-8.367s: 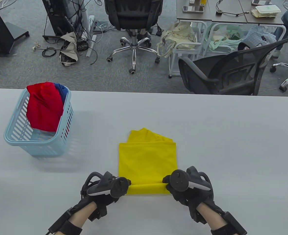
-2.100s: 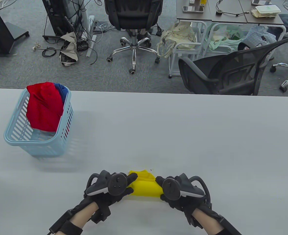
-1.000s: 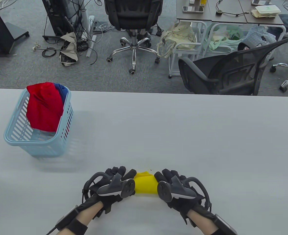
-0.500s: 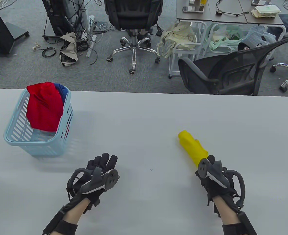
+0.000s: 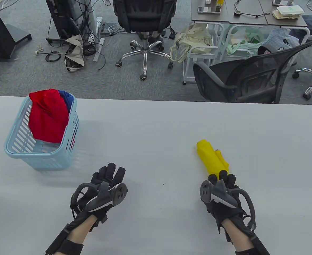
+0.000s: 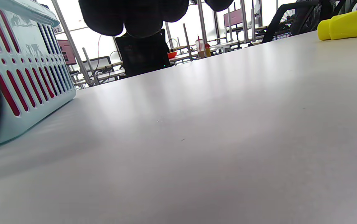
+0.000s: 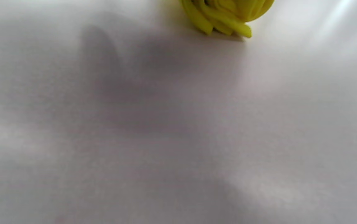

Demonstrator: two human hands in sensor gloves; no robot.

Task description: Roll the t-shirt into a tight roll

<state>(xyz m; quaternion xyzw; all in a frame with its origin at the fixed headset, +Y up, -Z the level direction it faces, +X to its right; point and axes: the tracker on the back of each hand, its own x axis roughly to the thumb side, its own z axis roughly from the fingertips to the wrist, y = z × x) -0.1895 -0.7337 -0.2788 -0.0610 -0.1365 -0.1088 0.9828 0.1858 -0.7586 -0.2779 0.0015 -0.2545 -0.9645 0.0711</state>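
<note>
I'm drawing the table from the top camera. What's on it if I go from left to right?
Light blue laundry basket holding red cloth → left hand → yellow rolled t-shirt, with the right hand just in front of it.

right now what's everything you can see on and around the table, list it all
rolled t-shirt: 1, yellow, lying on the table right of centre, just beyond the right hand
basket: 1, light blue, slotted, far left of the table
clothes in basket: red piece on top, blue piece behind it
table: 1, pale grey
office chairs: black, on the carpet beyond the table
left hand: black glove, fingers straight, holding nothing
right hand: black glove, fingers by the roll's near end; contact unclear
</note>
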